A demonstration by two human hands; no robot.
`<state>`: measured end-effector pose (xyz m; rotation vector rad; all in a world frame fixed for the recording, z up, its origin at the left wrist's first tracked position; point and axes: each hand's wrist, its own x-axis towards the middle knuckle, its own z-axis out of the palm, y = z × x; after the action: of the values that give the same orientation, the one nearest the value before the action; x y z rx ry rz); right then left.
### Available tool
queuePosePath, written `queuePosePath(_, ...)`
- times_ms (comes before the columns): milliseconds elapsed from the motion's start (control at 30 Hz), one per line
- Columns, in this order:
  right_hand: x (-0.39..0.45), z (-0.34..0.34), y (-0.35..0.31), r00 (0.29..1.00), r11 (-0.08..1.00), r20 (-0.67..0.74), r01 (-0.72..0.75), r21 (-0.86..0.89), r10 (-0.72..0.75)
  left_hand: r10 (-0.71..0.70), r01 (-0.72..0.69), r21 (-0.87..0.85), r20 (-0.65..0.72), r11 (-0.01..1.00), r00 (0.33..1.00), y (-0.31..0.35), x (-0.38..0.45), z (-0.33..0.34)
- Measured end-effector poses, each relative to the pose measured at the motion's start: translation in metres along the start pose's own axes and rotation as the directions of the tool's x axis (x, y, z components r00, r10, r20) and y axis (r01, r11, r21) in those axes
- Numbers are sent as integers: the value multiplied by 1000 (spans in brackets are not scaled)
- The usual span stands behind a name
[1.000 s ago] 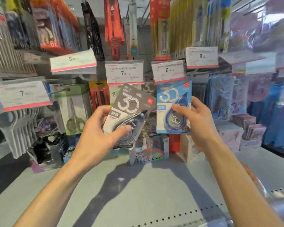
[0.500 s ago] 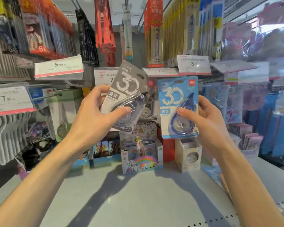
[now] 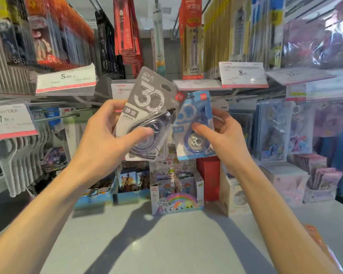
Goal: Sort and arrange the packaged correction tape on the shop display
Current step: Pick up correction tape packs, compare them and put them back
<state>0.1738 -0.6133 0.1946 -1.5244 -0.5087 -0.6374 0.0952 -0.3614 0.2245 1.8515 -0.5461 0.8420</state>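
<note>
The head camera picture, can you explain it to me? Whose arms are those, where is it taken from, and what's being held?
No machine here: a person wears a camera on their head, looking forward and down, so the arms are their own. The left hand holds a grey correction tape pack, tilted; the right hand holds a blue correction tape pack, partly behind the grey one. Beyond hang stationery and price tags. Small boxes, one with a rainbow, stand on the grey shelf.

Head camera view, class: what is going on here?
A person stands at a stationery shop display, holding one correction tape pack in each hand. The left hand grips a grey pack, tilted and overlapping the blue pack in the right hand. Both are held in front of the hanging pegs, not yet hung.
</note>
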Motion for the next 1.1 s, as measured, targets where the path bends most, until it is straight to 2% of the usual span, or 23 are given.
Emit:
queuePosePath(233,9,4,14,999,999,-22,-45,0,45,0,-1,23,1,1000,1000,-3,2,0)
queuePosePath(500,25,25,48,974,975,-89,-214,-59,208,-48,48,-3,4,999,999,-12,-1,2)
queuePosePath(700,6,14,46,989,963,-74,-138,-230,124,-92,93,-47,36,995,995,-19,-9,9)
queuePosePath(867,-24,-1,39,979,961,-200,-23,-275,-33,-145,153,-85,85,985,986,-21,-12,21)
queuePosePath(933,-36,-2,33,990,969,-135,-5,-246,-29,-160,171,-99,106,980,981,-21,-14,29)
queuePosePath(1033,-53,5,25,999,988,18,-47,-150,51,-185,196,-102,113,975,976,-21,-19,47)
queuePosePath(1100,-59,10,27,997,992,45,-62,-110,67,-188,197,-77,114,977,976,-23,-23,60)
